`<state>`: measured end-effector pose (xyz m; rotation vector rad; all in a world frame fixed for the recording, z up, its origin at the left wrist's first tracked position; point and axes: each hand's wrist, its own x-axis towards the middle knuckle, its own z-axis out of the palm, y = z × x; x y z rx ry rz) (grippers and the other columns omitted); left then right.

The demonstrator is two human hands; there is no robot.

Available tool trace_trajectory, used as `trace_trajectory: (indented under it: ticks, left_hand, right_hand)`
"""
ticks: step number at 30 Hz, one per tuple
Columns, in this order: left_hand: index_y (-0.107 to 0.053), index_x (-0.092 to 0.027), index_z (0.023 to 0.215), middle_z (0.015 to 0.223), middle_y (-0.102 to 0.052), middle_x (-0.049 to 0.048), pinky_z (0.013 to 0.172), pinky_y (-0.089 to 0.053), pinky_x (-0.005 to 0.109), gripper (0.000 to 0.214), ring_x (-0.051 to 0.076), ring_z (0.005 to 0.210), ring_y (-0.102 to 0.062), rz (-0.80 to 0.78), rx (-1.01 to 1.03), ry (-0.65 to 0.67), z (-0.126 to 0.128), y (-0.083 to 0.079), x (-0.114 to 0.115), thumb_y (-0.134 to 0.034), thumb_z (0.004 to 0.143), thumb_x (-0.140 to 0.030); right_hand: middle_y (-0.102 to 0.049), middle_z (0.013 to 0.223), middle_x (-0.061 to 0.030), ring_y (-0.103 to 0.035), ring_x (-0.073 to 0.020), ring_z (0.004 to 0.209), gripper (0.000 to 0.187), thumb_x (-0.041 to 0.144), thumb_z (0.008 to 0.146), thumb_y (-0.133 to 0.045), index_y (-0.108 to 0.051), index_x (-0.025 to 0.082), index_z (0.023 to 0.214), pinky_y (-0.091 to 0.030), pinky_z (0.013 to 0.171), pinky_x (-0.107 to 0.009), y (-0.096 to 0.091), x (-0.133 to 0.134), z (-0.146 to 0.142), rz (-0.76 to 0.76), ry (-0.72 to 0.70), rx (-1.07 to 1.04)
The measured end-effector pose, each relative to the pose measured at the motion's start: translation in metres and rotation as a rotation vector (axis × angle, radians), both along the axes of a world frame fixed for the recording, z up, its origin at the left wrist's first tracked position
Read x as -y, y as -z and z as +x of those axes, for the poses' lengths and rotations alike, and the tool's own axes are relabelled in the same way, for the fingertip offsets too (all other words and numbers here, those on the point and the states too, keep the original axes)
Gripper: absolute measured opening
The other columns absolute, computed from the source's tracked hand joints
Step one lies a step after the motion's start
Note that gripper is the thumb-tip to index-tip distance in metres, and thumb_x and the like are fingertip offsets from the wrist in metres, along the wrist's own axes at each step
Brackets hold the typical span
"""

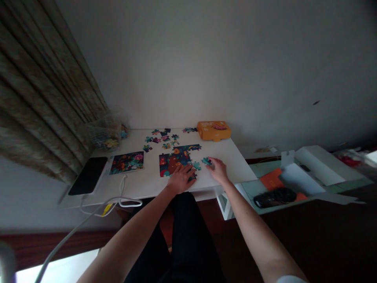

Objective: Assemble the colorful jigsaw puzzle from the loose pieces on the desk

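Left hand (181,179) flat on a partly assembled dark-blue jigsaw puzzle (173,163), fingers spread and holding nothing. Right hand (217,169) just beside it, fingers clenched on a small teal cardboard jigsaw piece (206,160). Loose multicoloured cardboard jigsaw pieces (161,137) farther along the white tabletop (132,141), between a flat orange cardboard box (213,130) and a glossy colourful picture card (126,162).
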<state>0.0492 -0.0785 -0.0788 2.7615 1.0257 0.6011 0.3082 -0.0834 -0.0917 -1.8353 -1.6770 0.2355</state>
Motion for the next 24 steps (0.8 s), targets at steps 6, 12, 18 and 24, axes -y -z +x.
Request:
trace_trajectory:
  ticks: [6, 12, 18, 24]
  left_hand:
    - [-0.062, -0.024, 0.14, 0.149, -0.061, 0.0117, 0.121, -0.038, 0.058, 0.041, 0.03, 0.139, -0.055, -0.005, -0.02, 0.004, 0.0, -0.004, 0.006, -0.056, 0.102, -0.038]
    - [-0.063, -0.025, 0.14, 0.148, -0.061, 0.011, 0.121, -0.038, 0.057, 0.041, 0.03, 0.138, -0.056, -0.007, -0.019, -0.008, 0.0, -0.005, 0.006, -0.057, 0.102, -0.04]
    - [-0.062, -0.025, 0.142, 0.15, -0.06, 0.0096, 0.123, -0.037, 0.054, 0.043, 0.029, 0.14, -0.055, -0.024, -0.064, -0.014, 0.0, -0.008, 0.007, -0.054, 0.102, -0.04]
    - [-0.061, -0.025, 0.142, 0.151, -0.059, 0.0104, 0.123, -0.035, 0.056, 0.043, 0.029, 0.142, -0.053, -0.053, -0.068, -0.015, 0.0, -0.01, 0.007, -0.052, 0.103, -0.04]
  right_hand:
    - [-0.068, 0.11, -0.008, -0.066, -0.0231, 0.096, 0.041, 0.032, 0.078, -0.073, -0.071, 0.024, 0.118, -0.054, 0.095, -0.044, 0.003, -0.006, -0.001, 0.093, -0.075, -0.333]
    - [-0.068, 0.103, -0.0061, -0.066, -0.0184, 0.081, 0.048, 0.047, 0.072, -0.079, -0.073, 0.021, 0.112, -0.057, 0.084, -0.04, 0.004, -0.007, 0.002, 0.07, -0.028, -0.646]
    - [-0.078, 0.098, -0.0067, -0.071, -0.0222, 0.088, 0.033, 0.036, 0.074, -0.077, -0.08, 0.02, 0.103, -0.056, 0.089, -0.037, -0.012, -0.021, 0.015, -0.201, -0.232, -0.614]
    - [-0.08, 0.099, -0.005, -0.074, -0.0212, 0.089, 0.018, 0.023, 0.082, -0.068, -0.08, 0.022, 0.095, -0.057, 0.091, -0.036, -0.008, -0.034, 0.001, -0.154, -0.185, -0.43]
